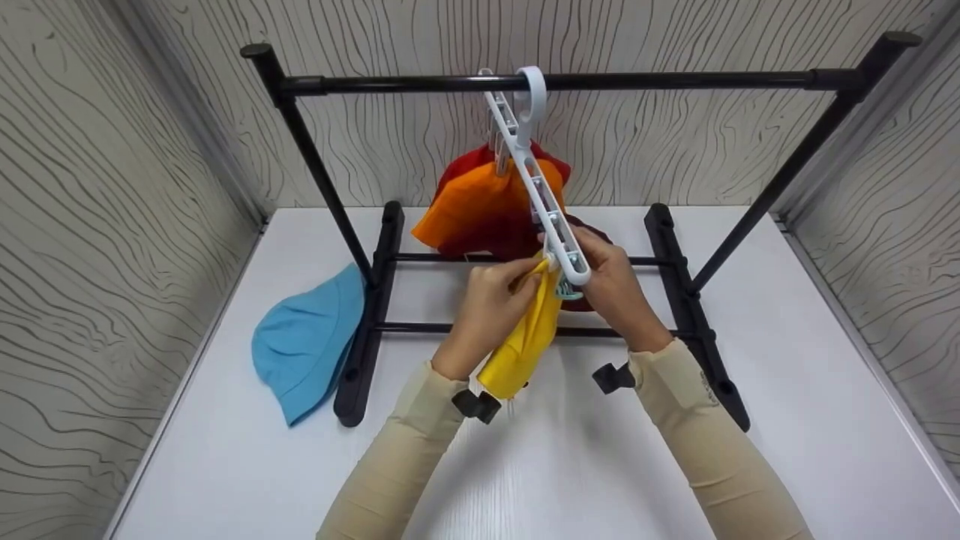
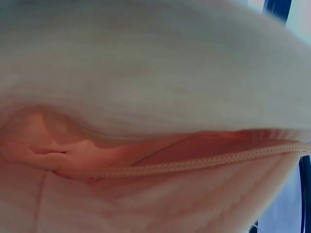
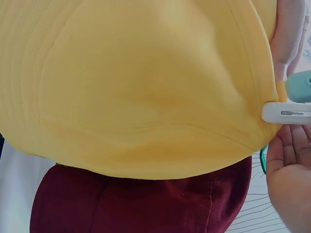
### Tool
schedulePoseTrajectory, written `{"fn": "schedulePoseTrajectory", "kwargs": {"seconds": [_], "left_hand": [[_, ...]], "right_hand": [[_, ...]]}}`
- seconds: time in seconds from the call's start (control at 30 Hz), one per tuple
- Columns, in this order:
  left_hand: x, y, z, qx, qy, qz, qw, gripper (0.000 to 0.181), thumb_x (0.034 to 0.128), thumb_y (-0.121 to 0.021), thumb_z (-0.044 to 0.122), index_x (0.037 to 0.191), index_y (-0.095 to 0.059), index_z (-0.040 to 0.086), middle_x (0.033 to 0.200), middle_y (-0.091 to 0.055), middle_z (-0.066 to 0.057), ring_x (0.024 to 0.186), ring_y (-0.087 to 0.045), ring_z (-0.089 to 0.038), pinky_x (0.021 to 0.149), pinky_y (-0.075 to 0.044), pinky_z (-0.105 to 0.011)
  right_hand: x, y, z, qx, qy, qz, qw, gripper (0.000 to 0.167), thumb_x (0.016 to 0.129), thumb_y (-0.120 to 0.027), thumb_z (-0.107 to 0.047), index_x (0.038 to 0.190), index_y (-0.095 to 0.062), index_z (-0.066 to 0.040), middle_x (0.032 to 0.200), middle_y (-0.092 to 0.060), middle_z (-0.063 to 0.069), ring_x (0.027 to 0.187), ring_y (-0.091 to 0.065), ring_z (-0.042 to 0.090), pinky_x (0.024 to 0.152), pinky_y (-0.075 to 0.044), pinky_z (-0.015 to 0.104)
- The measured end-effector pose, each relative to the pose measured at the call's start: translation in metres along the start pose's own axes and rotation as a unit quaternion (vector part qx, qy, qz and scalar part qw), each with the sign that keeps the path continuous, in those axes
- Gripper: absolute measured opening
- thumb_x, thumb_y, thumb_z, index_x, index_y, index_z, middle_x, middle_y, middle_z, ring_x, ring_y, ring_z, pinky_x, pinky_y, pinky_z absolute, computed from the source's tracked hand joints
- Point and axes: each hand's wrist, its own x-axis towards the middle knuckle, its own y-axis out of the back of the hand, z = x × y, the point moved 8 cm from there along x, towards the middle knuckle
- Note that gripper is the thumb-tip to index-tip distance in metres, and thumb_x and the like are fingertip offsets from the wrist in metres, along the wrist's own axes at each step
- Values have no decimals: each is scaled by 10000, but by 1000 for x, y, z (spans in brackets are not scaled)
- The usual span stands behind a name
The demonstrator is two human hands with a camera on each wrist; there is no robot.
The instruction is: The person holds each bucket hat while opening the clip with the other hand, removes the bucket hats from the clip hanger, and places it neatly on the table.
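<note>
A yellow hat [image 1: 521,345] hangs from the near end of a white clip hanger [image 1: 551,210]. My left hand [image 1: 495,304] pinches the hat's upper edge, close under the hanger. On the other side, my right hand [image 1: 619,281] reaches round the hanger's end, its fingers at a white clip [image 3: 286,112]; its fingertips are partly hidden. In the right wrist view this clip bites the hat's edge, with a teal clip [image 3: 299,86] beside it. Pale, blurred fabric [image 2: 146,73] fills most of the left wrist view, so the left fingers do not show there.
The hanger hooks over a black rack's top bar [image 1: 675,81]. Orange [image 1: 480,202] and red [image 1: 469,161] hats hang farther back, with a maroon hat [image 3: 146,204] behind the yellow one. A blue bucket hat [image 1: 307,341] lies against the rack's left foot on the white table [image 1: 225,465].
</note>
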Motion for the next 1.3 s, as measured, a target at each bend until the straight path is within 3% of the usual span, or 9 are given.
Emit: {"fn": "schedulePoseTrajectory", "kwargs": {"seconds": [0.6,1.1,1.3], "left_hand": [[0,0,1,-26,-113,40,9999,257,935,-604,74,1167,-677,-9,1037,-727,-128,780,-678,-166,773,-555,-174],[-1,0,2,-91,-59,14,9999,266,937,-605,84,1181,-673,4,1042,-727,-118,787,-678,-155,778,-549,-162],[-1,1,3,-21,-199,133,9997,250,928,-615,72,1152,-685,-13,1032,-730,-124,798,-687,-142,776,-549,-161]], "right_hand": [[1,1,0,232,-36,217,9995,416,929,-635,-210,1293,-594,-14,1312,-584,141,1147,-575,158,970,-487,217],[2,1,0,324,-140,284,9990,389,926,-639,-210,1261,-621,-15,1298,-598,138,1110,-590,151,934,-507,228],[3,1,0,428,-100,386,9983,387,909,-662,-172,1248,-624,10,1265,-613,172,1042,-620,135,899,-524,222]]}}
